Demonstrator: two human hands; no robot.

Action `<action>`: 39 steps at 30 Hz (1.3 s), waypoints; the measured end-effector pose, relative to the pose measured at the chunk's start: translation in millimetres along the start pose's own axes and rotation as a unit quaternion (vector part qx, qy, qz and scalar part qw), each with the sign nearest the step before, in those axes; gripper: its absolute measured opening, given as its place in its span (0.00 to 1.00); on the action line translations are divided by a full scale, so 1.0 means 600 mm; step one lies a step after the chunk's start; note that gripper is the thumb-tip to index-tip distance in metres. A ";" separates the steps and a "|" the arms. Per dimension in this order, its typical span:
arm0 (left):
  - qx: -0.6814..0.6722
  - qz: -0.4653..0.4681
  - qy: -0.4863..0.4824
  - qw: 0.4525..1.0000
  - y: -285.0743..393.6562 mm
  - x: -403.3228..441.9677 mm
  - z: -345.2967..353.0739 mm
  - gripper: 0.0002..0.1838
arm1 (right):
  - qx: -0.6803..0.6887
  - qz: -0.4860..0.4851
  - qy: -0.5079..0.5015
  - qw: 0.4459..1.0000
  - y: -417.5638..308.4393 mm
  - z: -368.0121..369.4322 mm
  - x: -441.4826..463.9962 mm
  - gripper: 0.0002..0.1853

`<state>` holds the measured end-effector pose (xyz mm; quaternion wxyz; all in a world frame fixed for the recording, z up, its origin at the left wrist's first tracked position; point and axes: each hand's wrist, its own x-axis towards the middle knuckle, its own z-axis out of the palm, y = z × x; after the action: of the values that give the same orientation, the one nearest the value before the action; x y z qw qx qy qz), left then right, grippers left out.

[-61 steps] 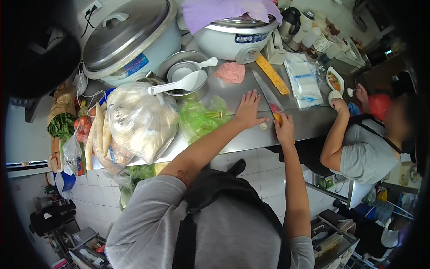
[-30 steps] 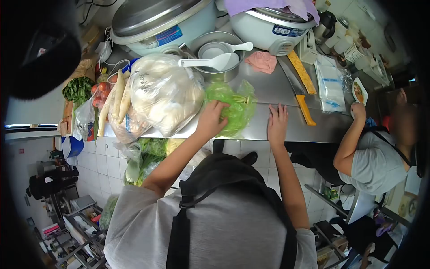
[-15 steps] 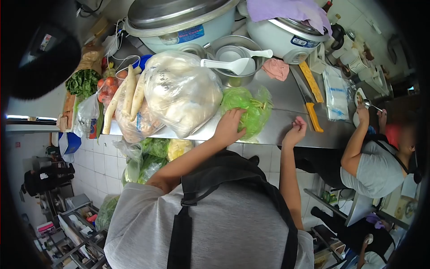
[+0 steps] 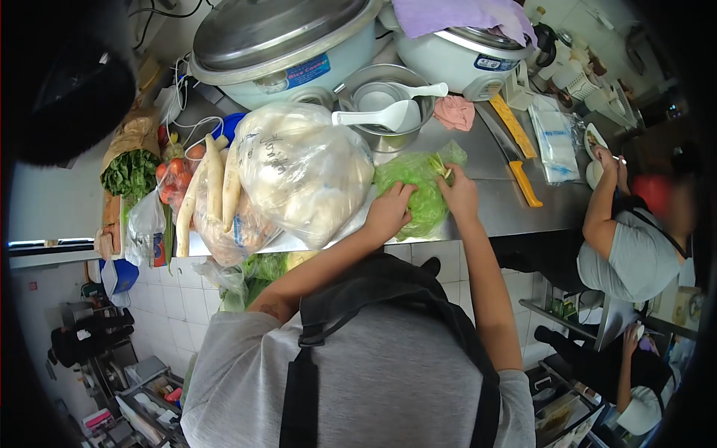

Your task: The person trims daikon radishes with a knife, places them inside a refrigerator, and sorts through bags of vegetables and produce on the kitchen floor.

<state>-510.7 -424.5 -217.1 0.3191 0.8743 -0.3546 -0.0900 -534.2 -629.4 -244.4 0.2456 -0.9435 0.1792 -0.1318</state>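
A bright green plastic bag [image 4: 420,203], with pale stems at its upper right, lies at the front edge of the steel table. Its contents look like leafy greens but are hard to make out. My left hand [image 4: 390,211] grips the bag's left side, fingers curled on the plastic. At the upper right of the bag, my right hand [image 4: 458,193] is closed near the stems, pinching the plastic there; the fingertips are partly hidden. Directly left of the greens sits a big clear bag of whitish contents [image 4: 302,172] with black writing.
A kitchen knife [image 4: 515,166] with a yellow handle lies to the right. Metal bowl [image 4: 429,112] with ladles and rice cookers [image 4: 280,60] stand behind. White radishes [image 4: 213,187] and tomatoes [image 4: 173,183] are left. A co-worker [image 4: 627,239] stands at the right.
My right hand has moved left and up from beside the bag onto its upper right part. My left hand stays on the bag. The view has shifted slightly.
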 end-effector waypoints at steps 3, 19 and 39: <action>-0.001 -0.015 -0.012 1.000 -0.007 -0.010 -0.003 0.28 | 0.142 0.071 -0.038 0.987 0.032 0.002 0.005 0.20; -0.081 -0.090 -0.002 0.993 0.012 -0.025 -0.031 0.32 | 0.722 0.220 -0.181 0.631 0.023 -0.199 -0.177 0.20; 0.059 -0.298 0.375 0.876 0.224 -0.357 0.080 0.20 | 0.446 0.045 -0.577 0.683 -0.098 -0.033 -0.267 0.25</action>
<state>-761.7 -376.1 -185.4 0.3343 0.9240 0.0644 0.1743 -669.1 -525.5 -223.3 0.6977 -0.6030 -0.0355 0.3853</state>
